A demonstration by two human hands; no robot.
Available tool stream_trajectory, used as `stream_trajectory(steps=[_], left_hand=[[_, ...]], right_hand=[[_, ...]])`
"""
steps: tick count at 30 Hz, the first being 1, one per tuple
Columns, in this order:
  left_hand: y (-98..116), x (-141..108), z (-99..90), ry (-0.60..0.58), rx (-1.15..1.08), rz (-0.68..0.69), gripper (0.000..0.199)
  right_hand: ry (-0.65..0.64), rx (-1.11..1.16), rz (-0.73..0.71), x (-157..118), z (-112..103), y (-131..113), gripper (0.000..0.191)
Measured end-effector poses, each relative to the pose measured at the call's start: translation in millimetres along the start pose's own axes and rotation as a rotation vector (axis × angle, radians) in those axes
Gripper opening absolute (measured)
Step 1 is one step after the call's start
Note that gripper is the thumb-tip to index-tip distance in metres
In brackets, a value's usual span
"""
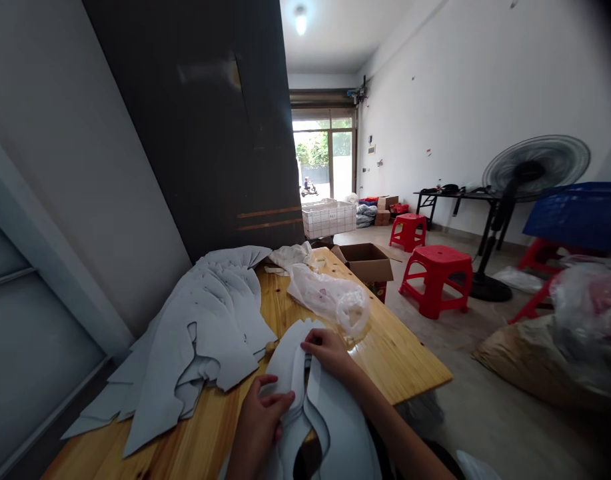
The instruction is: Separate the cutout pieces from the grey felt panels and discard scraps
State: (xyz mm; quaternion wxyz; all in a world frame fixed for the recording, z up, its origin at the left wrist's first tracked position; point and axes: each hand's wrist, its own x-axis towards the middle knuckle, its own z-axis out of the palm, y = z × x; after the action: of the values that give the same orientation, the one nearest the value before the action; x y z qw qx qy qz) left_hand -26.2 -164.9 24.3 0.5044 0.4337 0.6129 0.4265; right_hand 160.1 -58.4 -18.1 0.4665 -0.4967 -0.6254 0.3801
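Observation:
A stack of white cut-out sheets (342, 413) with curved edges lies in front of me at the table's near side, a gap running down its middle. My right hand (330, 357) is closed in a pinch on the edge of a sheet near the top of that gap. Lower down and to the left, my left hand (262, 417) has its thumb and fingers closed on the edge of the same stack. A larger fanned pile of similar white sheets (220, 313) spreads over the table's left side, against the wall.
On the wooden table (400, 360) a clear plastic bag (330, 297) and a crumpled white cloth (291, 255) lie beyond the stack. Past the right edge are an open cardboard box (368, 263), red stools (438, 267) and a standing fan (528, 170). A dark panel (210, 133) rises behind the pile.

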Motion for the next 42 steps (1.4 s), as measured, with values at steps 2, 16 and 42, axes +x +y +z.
stream_trajectory(steps=[2,16,42], left_hand=[[-3.6,-0.8,1.9,0.024,0.022,0.007,0.049],[4.7,12.6,-12.2,-0.001,0.122,-0.023,0.041],[3.8,11.3,-2.8,0.032,0.499,0.013,0.028]], right_hand=[[-0.011,-0.028,-0.004,-0.6,-0.6,-1.0,0.012],[-0.038,-0.126,-0.011,-0.6,-1.3,-3.9,0.015],[-0.055,-0.210,0.003,-2.8,-4.3,-6.8,0.009]])
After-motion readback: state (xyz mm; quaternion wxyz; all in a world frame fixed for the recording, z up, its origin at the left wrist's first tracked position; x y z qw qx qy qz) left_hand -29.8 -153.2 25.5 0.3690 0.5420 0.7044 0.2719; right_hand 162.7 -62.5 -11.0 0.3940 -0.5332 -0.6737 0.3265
